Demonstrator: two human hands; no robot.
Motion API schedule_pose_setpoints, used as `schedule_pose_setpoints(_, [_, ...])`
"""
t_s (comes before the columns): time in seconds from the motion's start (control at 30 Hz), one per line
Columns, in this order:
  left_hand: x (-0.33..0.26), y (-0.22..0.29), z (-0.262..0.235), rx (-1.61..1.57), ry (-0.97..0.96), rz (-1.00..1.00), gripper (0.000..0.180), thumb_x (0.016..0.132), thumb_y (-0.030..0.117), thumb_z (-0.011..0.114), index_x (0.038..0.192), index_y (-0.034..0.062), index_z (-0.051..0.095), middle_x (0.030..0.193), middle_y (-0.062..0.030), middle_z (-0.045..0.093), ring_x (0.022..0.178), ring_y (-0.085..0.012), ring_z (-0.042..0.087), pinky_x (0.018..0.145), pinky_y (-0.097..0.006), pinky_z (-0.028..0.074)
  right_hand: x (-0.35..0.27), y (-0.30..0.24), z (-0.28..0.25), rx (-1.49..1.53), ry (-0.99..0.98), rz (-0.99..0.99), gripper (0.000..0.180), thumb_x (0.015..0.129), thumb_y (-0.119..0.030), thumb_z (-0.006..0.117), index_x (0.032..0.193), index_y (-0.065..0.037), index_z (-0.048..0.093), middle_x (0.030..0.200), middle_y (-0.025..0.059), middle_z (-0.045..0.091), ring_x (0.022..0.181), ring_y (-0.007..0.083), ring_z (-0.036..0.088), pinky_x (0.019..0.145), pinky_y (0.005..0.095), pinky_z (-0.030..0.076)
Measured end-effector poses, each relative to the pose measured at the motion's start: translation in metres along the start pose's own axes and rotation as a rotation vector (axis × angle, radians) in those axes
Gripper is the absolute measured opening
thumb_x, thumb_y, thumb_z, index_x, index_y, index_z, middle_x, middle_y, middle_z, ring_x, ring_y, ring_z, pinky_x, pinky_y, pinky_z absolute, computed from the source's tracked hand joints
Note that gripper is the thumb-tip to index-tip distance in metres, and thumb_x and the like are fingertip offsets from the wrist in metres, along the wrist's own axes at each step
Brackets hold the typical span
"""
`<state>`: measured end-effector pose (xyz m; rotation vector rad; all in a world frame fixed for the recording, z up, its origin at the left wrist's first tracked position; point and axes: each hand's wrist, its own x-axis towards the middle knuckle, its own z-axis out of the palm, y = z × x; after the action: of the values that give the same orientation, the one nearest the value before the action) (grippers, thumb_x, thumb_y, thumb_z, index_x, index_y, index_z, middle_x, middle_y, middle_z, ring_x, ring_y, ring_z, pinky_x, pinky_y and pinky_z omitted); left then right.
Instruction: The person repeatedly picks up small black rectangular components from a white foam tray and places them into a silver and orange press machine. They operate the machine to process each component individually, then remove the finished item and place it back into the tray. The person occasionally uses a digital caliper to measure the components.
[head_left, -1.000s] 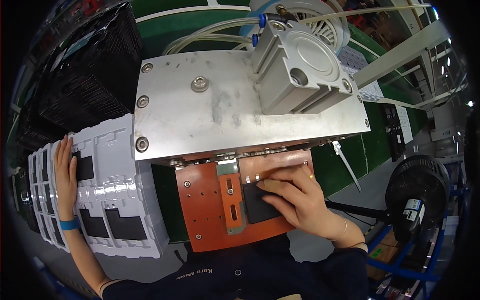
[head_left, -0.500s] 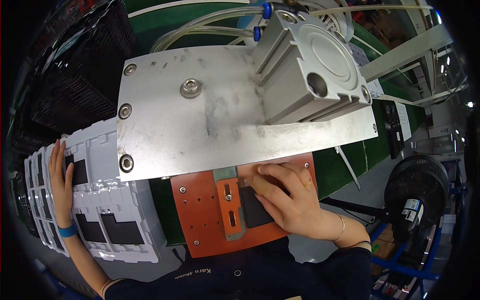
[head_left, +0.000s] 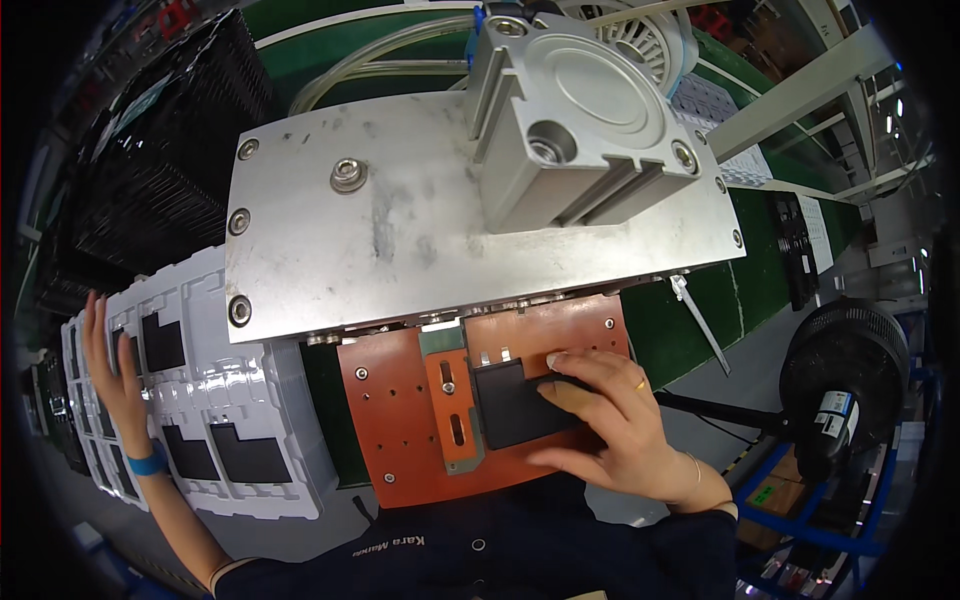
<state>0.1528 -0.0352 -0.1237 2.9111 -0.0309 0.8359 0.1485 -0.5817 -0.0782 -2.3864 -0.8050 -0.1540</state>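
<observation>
A flat black block [head_left: 515, 405] with two small metal tabs at its far edge lies on the orange plate [head_left: 400, 465]. Its left side is beside a slotted orange and metal stop piece [head_left: 455, 410]. My right hand [head_left: 625, 430] is at the block's right side, fingertips touching or just over it, the thumb spread apart nearer to me. Over the white tray [head_left: 210, 370] at the left, my left hand [head_left: 122, 385] is open with its fingers stretched up and holds nothing. More flat black pieces [head_left: 250, 455] sit in the tray's pockets.
Above the orange plate's far part is a thick metal plate [head_left: 330, 250] carrying a metal pneumatic cylinder [head_left: 590, 120] with clear hoses [head_left: 390, 65]. Stacked black trays [head_left: 160, 170] stand at the far left. A black round-bodied device [head_left: 840, 370] stands at the right, beside the green bench [head_left: 690, 340].
My right hand has drawn back rightward from the tab end, uncovering the block and its tabs. My left hand has lifted and shifted slightly left over the tray. The view has shifted a little.
</observation>
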Motion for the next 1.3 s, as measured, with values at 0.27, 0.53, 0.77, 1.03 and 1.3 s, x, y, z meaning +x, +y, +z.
schedule_pose_setpoints(0.27, [0.017, 0.197, -0.048, -0.179, -0.077, 0.955, 0.014, 0.089, 0.022, 0.06, 0.095, 0.0167, 0.071, 0.112, -0.0107, 0.067, 0.104, -0.0225, 0.063, 0.096, -0.05, 0.043, 0.011, 0.016, 0.008, -0.085, -0.026, -0.066, 0.036, 0.073, -0.024, 0.08, 0.103, -0.007, 0.07, 0.115, 0.0088, 0.063, 0.105, 0.0263, 0.057, 0.087, 0.0365, 0.047])
schedule_pose_setpoints(0.53, [0.021, 0.286, 0.002, -0.494, -0.592, 0.86, 0.069, 0.087, 0.064, 0.057, 0.135, 0.0137, 0.057, 0.144, -0.0121, 0.049, 0.133, -0.0292, 0.046, 0.11, -0.052, 0.029, 0.027, 0.024, 0.008, -0.05, 0.003, -0.119, 0.034, 0.072, -0.022, 0.08, 0.101, -0.007, 0.07, 0.114, 0.0072, 0.064, 0.105, 0.0248, 0.058, 0.086, 0.035, 0.047])
schedule_pose_setpoints(0.77, [0.019, 0.288, 0.01, -0.557, -0.616, 0.799, 0.076, 0.085, 0.069, 0.055, 0.137, 0.0124, 0.056, 0.145, -0.0116, 0.049, 0.134, -0.0297, 0.045, 0.112, -0.054, 0.025, 0.028, 0.024, 0.007, -0.01, -0.014, -0.078, 0.033, 0.071, -0.021, 0.081, 0.099, -0.007, 0.071, 0.115, 0.0063, 0.065, 0.105, 0.0235, 0.058, 0.086, 0.0343, 0.047])
schedule_pose_setpoints(1.03, [0.018, 0.288, 0.011, -0.512, -0.607, 0.836, 0.075, 0.087, 0.068, 0.054, 0.136, 0.0117, 0.057, 0.145, -0.0108, 0.051, 0.134, -0.0282, 0.045, 0.111, -0.051, 0.025, 0.024, 0.023, 0.008, -0.013, -0.021, -0.034, 0.034, 0.068, -0.023, 0.084, 0.097, -0.01, 0.071, 0.104, 0.0044, 0.065, 0.099, 0.0247, 0.059, 0.086, 0.0376, 0.046])
schedule_pose_setpoints(1.3, [0.02, 0.287, 0.009, -0.477, -0.582, 0.867, 0.07, 0.087, 0.066, 0.055, 0.132, 0.0131, 0.061, 0.144, -0.0101, 0.051, 0.133, -0.0285, 0.045, 0.108, -0.051, 0.029, 0.024, 0.025, 0.007, -0.017, -0.039, -0.047, 0.04, 0.068, -0.022, 0.084, 0.103, -0.009, 0.072, 0.101, 0.0051, 0.065, 0.096, 0.025, 0.062, 0.086, 0.0382, 0.048])
